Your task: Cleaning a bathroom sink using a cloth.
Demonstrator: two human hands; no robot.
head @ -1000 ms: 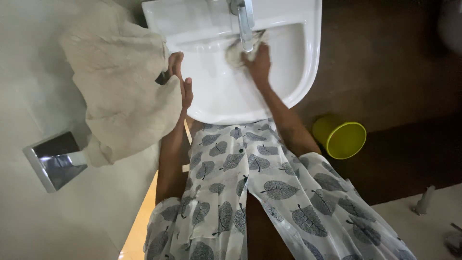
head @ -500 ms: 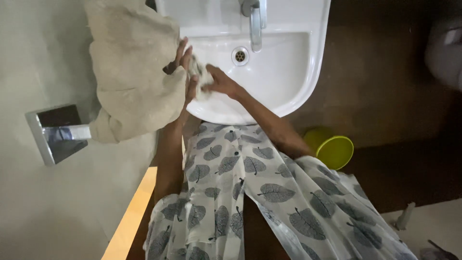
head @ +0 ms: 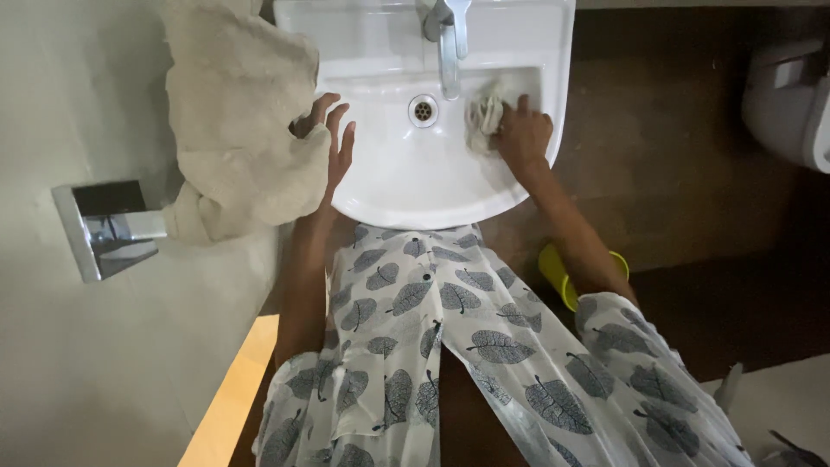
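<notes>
A white wash basin [head: 406,186] fills the top middle, with a chrome tap [head: 448,43] over its drain [head: 423,111]. My right hand [head: 521,138] presses a crumpled pale cloth [head: 484,112] against the basin's inner right wall, beside the tap. My left hand [head: 333,143] rests on the basin's left rim with fingers spread, holding nothing, and touches a cream towel [head: 238,112] hanging at the left.
A chrome paper holder [head: 99,229] sticks out from the left wall. A yellow-green bucket [head: 560,277] stands on the dark floor below the basin, partly hidden by my right arm. A white toilet [head: 791,95] shows at the right edge.
My right hand carried the cloth from the basin's left rim, near my left hand, across to the right inner wall. My left hand's fingers have spread apart.
</notes>
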